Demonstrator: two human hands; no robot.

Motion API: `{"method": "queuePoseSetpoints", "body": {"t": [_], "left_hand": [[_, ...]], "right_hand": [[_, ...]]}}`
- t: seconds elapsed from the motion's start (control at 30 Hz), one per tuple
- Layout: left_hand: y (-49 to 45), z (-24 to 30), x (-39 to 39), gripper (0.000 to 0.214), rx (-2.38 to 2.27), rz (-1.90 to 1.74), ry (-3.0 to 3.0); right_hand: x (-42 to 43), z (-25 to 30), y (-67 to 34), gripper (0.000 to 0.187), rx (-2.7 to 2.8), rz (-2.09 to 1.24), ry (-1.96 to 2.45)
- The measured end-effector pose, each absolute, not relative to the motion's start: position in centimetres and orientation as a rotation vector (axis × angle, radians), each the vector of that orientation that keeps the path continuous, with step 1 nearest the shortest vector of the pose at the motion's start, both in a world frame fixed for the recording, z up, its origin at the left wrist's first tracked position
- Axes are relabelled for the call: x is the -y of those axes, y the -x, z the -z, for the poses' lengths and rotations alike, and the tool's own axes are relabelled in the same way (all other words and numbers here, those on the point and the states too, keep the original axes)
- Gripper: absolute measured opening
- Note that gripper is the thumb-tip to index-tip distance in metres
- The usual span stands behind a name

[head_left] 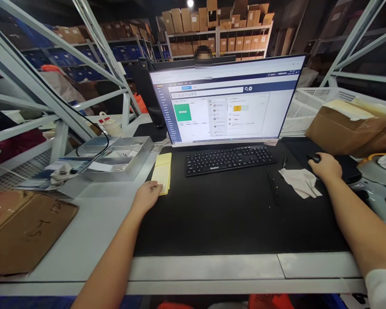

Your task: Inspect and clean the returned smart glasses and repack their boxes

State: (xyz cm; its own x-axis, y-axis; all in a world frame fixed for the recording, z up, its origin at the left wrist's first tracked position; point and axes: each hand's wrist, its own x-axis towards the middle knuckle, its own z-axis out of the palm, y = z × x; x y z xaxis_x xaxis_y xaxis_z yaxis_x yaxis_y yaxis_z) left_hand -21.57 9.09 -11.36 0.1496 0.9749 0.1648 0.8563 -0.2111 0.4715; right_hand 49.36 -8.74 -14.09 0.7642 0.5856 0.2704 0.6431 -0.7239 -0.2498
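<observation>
My left hand (147, 198) is closed at the lower left edge of a stack of yellow sticker sheets (161, 171), its thumb and fingertips on the edge. The sheets lie along the left border of a black desk mat (212, 219). On the right, my right hand (328, 167) is wrapped over a black computer mouse (315, 158), which shows only in part. Between the hands sits a black keyboard (230, 160) below a lit monitor (228, 103). A crumpled pale cloth (300, 182) and a black pen (272, 183) lie left of my right hand.
A grey divided tray (128, 165) with papers stands left of the sheets. Cardboard boxes sit at the left (28, 234) and right (347, 124). A grey handheld scanner (376, 193) is beside my right forearm. Behind the monitor, a person's head (203, 56) shows before stocked shelves.
</observation>
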Motion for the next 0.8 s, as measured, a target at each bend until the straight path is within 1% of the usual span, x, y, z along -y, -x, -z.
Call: {"method": "queuePoseSetpoints", "body": {"t": [0.13,0.37,0.57,0.8], "left_hand": [[21.48,11.18,-8.97,0.040,-1.776,-0.619,-2.158],[21.33,11.06,-8.82,0.041,-1.761,-0.610,-2.159],[21.39,11.28,-8.89,0.042,-1.757,-0.620,-2.166],[21.46,11.48,-9.10,0.042,-1.744,-0.643,-2.173]], "right_hand": [[8.65,14.19,-49.50,0.056,0.876,0.262,2.642],[8.68,14.40,-49.67,0.059,0.878,0.268,2.643],[8.70,14.64,-49.90,0.052,0.953,0.269,2.629],[8.72,14.70,-50.03,0.057,0.899,0.282,2.629]]}}
